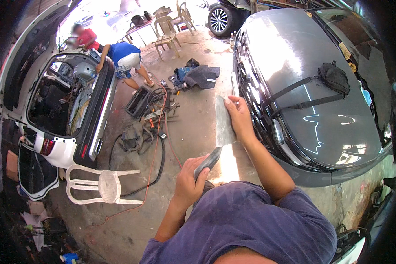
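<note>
My left hand is closed around a dark grey, narrow flat tool, its far end pointing up and to the right. Whether it is a scraper or a block, I cannot tell. My right hand grips the right edge of a thin, pale grey rectangular sheet, with the thumb near its top corner. The sheet's lower edge comes close to the tip of the tool; whether they touch is unclear. Both things are held in front of my body, above the concrete floor.
A grey car with a black bag on its hood stands close on my right. At left are a white vehicle, two people, and a tipped white plastic chair. Orange hose, tools and a black crate lie on the floor.
</note>
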`<state>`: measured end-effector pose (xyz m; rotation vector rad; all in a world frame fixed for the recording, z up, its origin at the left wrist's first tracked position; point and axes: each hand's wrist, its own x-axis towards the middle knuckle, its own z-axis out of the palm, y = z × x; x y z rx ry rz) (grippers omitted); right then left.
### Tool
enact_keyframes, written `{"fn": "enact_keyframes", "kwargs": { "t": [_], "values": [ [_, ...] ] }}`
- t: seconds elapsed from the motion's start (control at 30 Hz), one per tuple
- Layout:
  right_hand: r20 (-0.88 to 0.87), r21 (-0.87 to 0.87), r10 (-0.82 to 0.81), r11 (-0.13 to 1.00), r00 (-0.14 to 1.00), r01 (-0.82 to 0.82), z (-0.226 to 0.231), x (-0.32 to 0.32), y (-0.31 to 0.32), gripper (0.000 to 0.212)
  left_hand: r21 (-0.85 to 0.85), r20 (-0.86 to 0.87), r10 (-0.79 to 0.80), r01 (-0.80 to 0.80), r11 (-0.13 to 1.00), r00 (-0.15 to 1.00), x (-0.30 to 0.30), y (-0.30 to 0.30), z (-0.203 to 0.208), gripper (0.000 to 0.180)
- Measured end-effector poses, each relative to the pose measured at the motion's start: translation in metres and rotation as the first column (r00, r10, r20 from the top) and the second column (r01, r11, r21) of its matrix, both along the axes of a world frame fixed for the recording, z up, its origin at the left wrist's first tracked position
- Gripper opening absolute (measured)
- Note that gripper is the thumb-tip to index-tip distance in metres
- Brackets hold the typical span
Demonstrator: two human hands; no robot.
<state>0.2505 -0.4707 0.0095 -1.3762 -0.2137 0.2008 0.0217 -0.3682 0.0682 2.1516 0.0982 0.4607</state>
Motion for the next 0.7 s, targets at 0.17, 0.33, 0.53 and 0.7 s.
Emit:
{"fn": "enact_keyframes", "kwargs": {
  "t": [0.17, 0.33, 0.53, 0.7],
  "values": [
    [0.038, -0.114, 0.140, 0.984, 0.989, -0.135, -0.037, -0.054, -0.004, 0.047, -0.098, -0.030, 0.181, -0.183, 0.978, 0.983, 0.005, 0.000, -0.013, 0.026],
    [-0.005, -0.210, 0.315, 0.928, 0.949, -0.309, -0.030, -0.085, -0.026, 0.042, -0.325, -0.097, 0.245, -0.264, 0.908, 0.965, 0.004, 0.003, -0.044, 0.025],
    [-0.326, -0.012, 0.391, 0.909, 0.861, -0.417, -0.017, -0.095, -0.034, 0.052, -0.842, -0.001, 0.389, -0.211, 0.497, 0.921, 0.027, -0.008, -0.047, 0.029],
    [-0.564, 0.476, 0.595, 0.801, 0.572, -0.363, -0.006, -0.083, -0.041, 0.048, -0.888, 0.043, 0.229, -0.068, 0.455, 0.972, 0.019, -0.013, -0.046, 0.032]
  ]
}}
